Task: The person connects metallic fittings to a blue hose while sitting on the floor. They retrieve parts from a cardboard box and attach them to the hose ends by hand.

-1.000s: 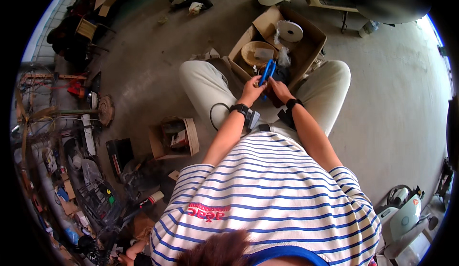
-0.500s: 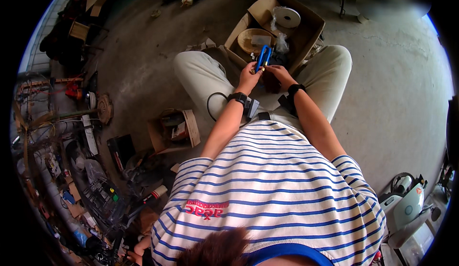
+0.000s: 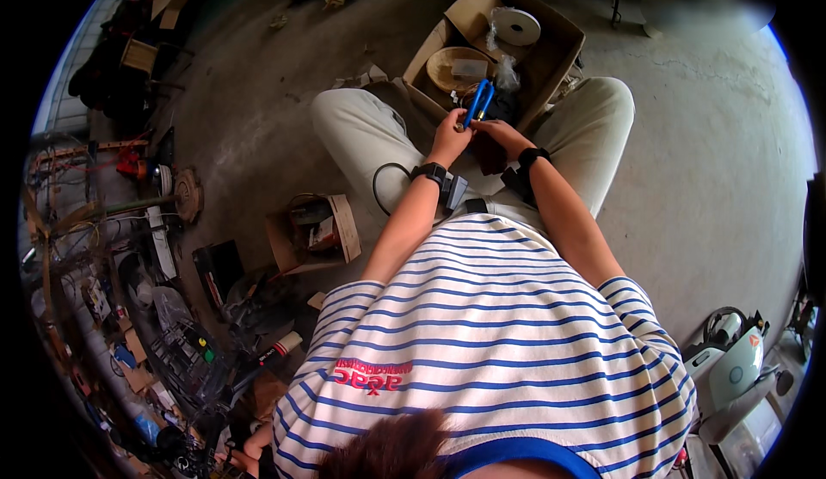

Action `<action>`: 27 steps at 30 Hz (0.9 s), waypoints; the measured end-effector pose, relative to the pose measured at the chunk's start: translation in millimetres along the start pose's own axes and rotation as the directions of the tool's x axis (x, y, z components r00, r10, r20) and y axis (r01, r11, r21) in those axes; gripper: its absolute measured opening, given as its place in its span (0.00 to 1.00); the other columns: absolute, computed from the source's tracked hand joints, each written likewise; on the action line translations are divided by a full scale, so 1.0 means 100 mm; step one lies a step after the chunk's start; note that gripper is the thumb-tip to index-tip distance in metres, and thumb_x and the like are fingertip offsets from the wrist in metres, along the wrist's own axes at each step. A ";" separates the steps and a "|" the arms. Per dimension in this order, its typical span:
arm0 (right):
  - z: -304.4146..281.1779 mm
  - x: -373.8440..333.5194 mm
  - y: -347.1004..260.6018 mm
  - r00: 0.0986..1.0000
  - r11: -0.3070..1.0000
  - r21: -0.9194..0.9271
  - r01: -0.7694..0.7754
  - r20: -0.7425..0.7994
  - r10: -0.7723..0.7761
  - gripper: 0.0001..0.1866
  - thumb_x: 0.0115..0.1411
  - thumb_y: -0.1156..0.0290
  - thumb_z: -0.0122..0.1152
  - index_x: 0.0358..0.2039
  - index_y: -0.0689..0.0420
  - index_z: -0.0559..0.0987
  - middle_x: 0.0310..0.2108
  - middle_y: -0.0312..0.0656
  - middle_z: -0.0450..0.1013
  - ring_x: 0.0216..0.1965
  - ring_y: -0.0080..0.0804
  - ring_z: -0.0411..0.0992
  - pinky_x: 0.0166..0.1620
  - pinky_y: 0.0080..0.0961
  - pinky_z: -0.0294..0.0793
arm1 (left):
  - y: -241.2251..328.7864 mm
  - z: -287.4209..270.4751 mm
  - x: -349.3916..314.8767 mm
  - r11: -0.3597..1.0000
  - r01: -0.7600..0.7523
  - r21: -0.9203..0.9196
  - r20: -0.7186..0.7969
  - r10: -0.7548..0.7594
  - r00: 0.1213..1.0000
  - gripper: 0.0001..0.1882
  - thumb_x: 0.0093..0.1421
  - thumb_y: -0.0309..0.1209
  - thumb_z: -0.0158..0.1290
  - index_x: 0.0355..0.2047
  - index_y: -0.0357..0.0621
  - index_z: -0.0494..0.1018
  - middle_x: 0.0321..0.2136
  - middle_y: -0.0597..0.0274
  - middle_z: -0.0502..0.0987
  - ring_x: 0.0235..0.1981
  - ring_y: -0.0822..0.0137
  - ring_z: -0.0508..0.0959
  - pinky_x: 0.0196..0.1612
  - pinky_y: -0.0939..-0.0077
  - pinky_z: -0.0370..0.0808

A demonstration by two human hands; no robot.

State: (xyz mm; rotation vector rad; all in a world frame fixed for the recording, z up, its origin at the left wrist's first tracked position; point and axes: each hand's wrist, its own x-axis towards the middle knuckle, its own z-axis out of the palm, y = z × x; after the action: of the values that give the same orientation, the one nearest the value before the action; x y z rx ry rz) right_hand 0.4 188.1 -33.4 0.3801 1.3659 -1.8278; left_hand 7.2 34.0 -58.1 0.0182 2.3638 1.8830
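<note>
Between my knees, both hands meet at a blue U-shaped lock (image 3: 482, 98) with small brass-coloured parts near its lower end. My left hand (image 3: 450, 137) is closed round the lower left side of the lock. From the right, the fingers of my right hand (image 3: 506, 137) pinch its lower right end; what exactly sits at their tips is too small to tell. A dark reddish-brown thing (image 3: 492, 159) shows just under my right hand, its kind unclear. The lock's loop points away from me, over the near edge of an open cardboard box (image 3: 564, 70).
Inside the box lie a round woven basket (image 3: 443, 70), a white disc-shaped reel (image 3: 516, 27) and clear plastic wrap (image 3: 508, 74). A smaller carton (image 3: 346, 229) stands to my left. Cluttered parts and cables fill the left side. Another person's hand (image 3: 255, 442) shows at lower left.
The blue lock has tilted slightly to the right, and its brass-coloured parts have shifted. My hands stay nearly in place, with small finger movements.
</note>
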 end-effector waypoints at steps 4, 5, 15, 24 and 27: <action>0.04 -0.02 -0.01 0.995 0.994 0.066 0.085 -0.049 -0.082 0.14 0.55 0.60 0.56 0.31 0.60 0.76 0.27 0.37 0.73 0.24 0.23 0.70 0.29 0.19 0.68 | 0.02 -0.03 0.02 0.995 0.091 -0.029 0.042 -0.090 0.995 0.24 0.49 0.20 0.49 0.49 0.40 0.63 0.36 0.58 0.72 0.33 0.71 0.74 0.36 0.79 0.71; 0.05 0.00 -0.01 0.992 0.989 0.090 0.118 -0.051 -0.114 0.14 0.55 0.61 0.55 0.32 0.60 0.76 0.27 0.37 0.73 0.25 0.24 0.70 0.29 0.19 0.68 | -0.02 -0.04 0.02 0.995 0.091 -0.029 0.039 -0.090 0.995 0.24 0.49 0.20 0.49 0.49 0.40 0.63 0.36 0.58 0.72 0.33 0.71 0.74 0.36 0.79 0.71; 0.03 -0.06 -0.11 0.970 0.949 0.290 0.121 0.166 -0.175 0.11 0.58 0.66 0.50 0.34 0.60 0.75 0.32 0.36 0.74 0.35 0.23 0.70 0.43 0.18 0.67 | 0.04 -0.09 0.00 0.982 0.025 0.186 -0.051 -0.015 0.999 0.33 0.45 0.22 0.49 0.54 0.41 0.57 0.35 0.54 0.71 0.38 0.60 0.72 0.42 0.73 0.68; 0.03 -0.09 -0.15 0.940 0.935 0.260 0.240 0.179 -0.291 0.11 0.58 0.67 0.49 0.37 0.59 0.74 0.36 0.36 0.72 0.38 0.24 0.69 0.44 0.20 0.67 | -0.01 -0.08 0.01 0.930 -0.103 0.354 -0.163 0.170 0.972 0.26 0.47 0.25 0.51 0.49 0.40 0.62 0.34 0.52 0.72 0.33 0.61 0.73 0.39 0.73 0.70; 0.02 -0.10 -0.14 0.955 0.898 0.357 0.258 0.045 -0.293 0.11 0.58 0.66 0.49 0.36 0.59 0.74 0.35 0.35 0.72 0.38 0.23 0.69 0.43 0.20 0.67 | 0.10 -0.08 0.02 0.964 -0.054 0.261 -0.216 0.112 0.970 0.18 0.52 0.30 0.53 0.42 0.39 0.67 0.32 0.54 0.73 0.29 0.64 0.74 0.34 0.75 0.70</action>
State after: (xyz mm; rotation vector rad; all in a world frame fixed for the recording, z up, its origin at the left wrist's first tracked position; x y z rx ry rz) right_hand -3.5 191.3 -16.7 0.2821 1.0678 -2.3046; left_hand 4.1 28.6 -46.8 -0.0818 2.7886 1.6821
